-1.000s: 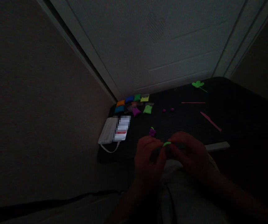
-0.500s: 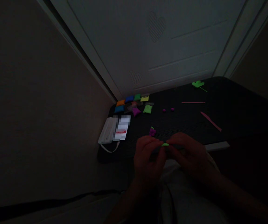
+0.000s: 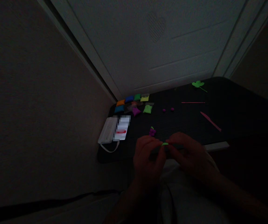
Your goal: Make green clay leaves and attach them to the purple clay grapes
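Observation:
Between my two hands, at the near edge of the dark table, is a small piece of light green modelling clay [image 3: 164, 144]. My left hand [image 3: 148, 157] pinches its left end between thumb and fingers. Thumb and forefinger of my right hand [image 3: 188, 154] close on its right end. Just beyond my left fingers lies a purple clay grape bunch [image 3: 152, 132] with a green bit on top. Two small purple clay balls [image 3: 168, 109] rest farther back. The scene is dim, so fine finger detail is hard to see.
Clay packets in several colours, among them a light green packet [image 3: 148, 109], lie at the back left. Nearer are a lit phone [image 3: 122, 132] and a white power bank [image 3: 108, 130] with a cable. To the right are a pink knife [image 3: 210, 121], a pink stick [image 3: 193, 102] and a green clover shape [image 3: 198, 84].
The green clay between my fingertips has shifted very slightly and looks a little more curved. Both hands stay almost in place, and the things on the table have not moved.

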{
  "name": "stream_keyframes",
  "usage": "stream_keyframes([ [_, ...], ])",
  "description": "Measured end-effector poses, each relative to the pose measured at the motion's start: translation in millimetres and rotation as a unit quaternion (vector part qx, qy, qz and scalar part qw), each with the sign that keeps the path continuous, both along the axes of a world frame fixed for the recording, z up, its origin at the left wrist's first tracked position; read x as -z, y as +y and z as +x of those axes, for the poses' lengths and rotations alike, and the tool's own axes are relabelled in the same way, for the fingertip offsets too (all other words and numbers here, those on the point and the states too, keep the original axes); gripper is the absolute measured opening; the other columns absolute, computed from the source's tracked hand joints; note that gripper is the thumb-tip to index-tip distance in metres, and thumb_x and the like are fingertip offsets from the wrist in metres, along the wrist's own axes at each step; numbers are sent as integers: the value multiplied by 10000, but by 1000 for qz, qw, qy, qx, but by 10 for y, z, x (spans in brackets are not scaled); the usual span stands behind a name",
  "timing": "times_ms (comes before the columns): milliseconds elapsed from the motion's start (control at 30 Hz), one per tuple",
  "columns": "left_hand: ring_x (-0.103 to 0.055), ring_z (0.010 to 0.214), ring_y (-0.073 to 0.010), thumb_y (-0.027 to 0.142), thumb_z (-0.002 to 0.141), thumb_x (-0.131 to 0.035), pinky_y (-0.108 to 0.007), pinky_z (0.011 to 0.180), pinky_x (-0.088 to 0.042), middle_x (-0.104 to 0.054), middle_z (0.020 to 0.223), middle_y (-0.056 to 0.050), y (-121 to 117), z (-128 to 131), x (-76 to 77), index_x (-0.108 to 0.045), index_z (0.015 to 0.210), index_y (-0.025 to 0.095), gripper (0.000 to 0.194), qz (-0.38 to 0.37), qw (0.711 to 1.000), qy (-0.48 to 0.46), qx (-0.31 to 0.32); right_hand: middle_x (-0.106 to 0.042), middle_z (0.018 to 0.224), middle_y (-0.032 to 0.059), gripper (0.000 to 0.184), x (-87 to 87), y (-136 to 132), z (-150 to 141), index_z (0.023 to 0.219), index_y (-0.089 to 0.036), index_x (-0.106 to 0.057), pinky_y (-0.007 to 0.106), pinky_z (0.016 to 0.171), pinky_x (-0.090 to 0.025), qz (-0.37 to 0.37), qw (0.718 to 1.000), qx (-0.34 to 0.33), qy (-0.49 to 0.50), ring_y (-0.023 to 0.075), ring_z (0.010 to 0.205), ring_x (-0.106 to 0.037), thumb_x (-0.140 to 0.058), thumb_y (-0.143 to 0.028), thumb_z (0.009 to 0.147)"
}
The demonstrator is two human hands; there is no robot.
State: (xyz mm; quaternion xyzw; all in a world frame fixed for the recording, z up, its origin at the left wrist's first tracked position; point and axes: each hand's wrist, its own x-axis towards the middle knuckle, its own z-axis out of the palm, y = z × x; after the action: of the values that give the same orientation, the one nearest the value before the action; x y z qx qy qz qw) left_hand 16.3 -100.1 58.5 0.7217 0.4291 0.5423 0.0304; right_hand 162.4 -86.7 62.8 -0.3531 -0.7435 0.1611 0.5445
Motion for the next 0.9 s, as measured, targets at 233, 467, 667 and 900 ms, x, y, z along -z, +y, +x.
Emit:
stream_keyframes([
  [233, -557, 832, -161, 109, 715, -585, -335, 714, -493, -584, 844, -29, 7, -6, 6, -570, 888, 193, 193, -9, 1000, -5, 1, -655, 738, 11, 109, 10, 1, -16, 849, -215, -600, 255, 602, -497, -5, 1000, 4, 10, 142, 666, -619, -561, -169, 759],
  [467, -553, 843, -164, 101, 714, -589, -350, 730, -492, -582, 853, -30, 1, -14, 20, -574, 887, 192, 195, -12, 1000, -7, 6, -652, 750, 14, 119, 18, 3, -13, 859, -200, -592, 251, 623, -498, 1, 1000, -4, 13, 136, 686, -614, -570, -146, 754],
  [667, -547, 843, -161, 73, 704, -589, -348, 731, -494, -579, 861, -35, 0, -9, 10, -572, 913, 188, 240, -7, 1000, -1, 13, -649, 744, 11, 114, 15, 2, -18, 855, -203, -591, 253, 611, -498, -6, 1000, -6, 16, 136, 679, -611, -566, -146, 759],
  [900, -554, 849, -161, 86, 710, -589, -344, 739, -489, -583, 858, -28, -4, -10, 20, -578, 906, 187, 221, -17, 1000, -12, 14, -652, 746, 11, 111, 37, 8, -22, 851, -197, -597, 247, 622, -495, -7, 1000, -11, 20, 132, 683, -612, -564, -145, 758],
])
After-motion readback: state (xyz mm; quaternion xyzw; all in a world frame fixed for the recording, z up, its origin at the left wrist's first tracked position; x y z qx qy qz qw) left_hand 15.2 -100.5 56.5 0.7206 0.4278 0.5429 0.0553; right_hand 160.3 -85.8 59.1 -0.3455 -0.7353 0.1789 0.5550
